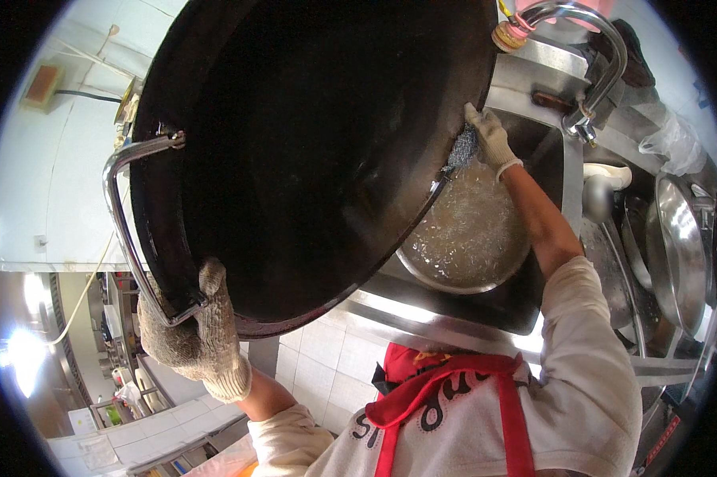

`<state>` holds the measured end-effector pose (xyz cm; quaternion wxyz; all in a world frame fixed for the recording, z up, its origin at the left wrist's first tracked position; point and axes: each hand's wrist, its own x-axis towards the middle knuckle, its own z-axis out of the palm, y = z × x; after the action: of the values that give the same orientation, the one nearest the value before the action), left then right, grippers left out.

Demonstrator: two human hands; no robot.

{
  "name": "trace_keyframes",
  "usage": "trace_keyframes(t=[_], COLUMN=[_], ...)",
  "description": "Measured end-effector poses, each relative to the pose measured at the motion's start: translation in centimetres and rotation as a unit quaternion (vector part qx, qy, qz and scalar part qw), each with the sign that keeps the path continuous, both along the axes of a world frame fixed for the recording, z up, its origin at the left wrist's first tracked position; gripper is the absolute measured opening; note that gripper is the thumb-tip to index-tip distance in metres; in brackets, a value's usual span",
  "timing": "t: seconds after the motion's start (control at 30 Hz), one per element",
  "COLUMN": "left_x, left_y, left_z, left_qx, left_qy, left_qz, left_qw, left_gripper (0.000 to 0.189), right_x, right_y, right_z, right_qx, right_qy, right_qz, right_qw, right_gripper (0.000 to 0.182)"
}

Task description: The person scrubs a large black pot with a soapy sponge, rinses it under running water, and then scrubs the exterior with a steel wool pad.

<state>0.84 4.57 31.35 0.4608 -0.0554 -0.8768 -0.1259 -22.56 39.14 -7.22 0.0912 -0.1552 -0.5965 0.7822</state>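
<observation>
A large black wok (310,155) is held tilted up over the edge of a stainless steel sink. My left hand (194,334), in a soiled knit work glove, grips the wok near the lower end of its bent metal handle (119,208). At the wok's right rim, my gloved right hand (489,137) holds a grey metal scouring pad (463,148) against the edge. Under that rim, a round metal basin (465,238) full of cloudy, rippling water sits in the sink (513,310). Part of the basin is hidden by the wok.
A curved chrome faucet (618,53) rises behind the sink. Metal bowls (680,250) and a long-handled ladle (598,197) crowd the right-hand basin, near a clear plastic bag (674,146). White tiled wall (24,179) stands left of the wok; floor tiles (328,352) show below.
</observation>
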Motion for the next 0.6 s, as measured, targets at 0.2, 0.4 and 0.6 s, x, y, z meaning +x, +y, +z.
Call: trace_keyframes(t=[0.2,0.4,0.6], left_x=[-1.0,-0.7,-0.9], left_y=[0.3,0.2,0.5], left_z=[-1.3,-1.5,-1.3], left_qx=[0.044,0.063,0.071], left_qy=[-0.027,-0.042,-0.047], left_qz=[-0.008,-0.007,-0.019], left_qw=[0.999,0.997,0.996], left_gripper=[0.042,0.041,0.041], right_x=[0.0,0.9,-0.8], right_y=[2.1,0.3,2.4], right_z=[-0.1,0.9,-3.3], right_qx=[0.018,0.037,0.020], right_qy=[0.028,0.004,0.039], right_qz=[-0.009,-0.003,-0.025], right_qw=[0.999,0.999,0.999], right_gripper=[0.049,0.047,0.077])
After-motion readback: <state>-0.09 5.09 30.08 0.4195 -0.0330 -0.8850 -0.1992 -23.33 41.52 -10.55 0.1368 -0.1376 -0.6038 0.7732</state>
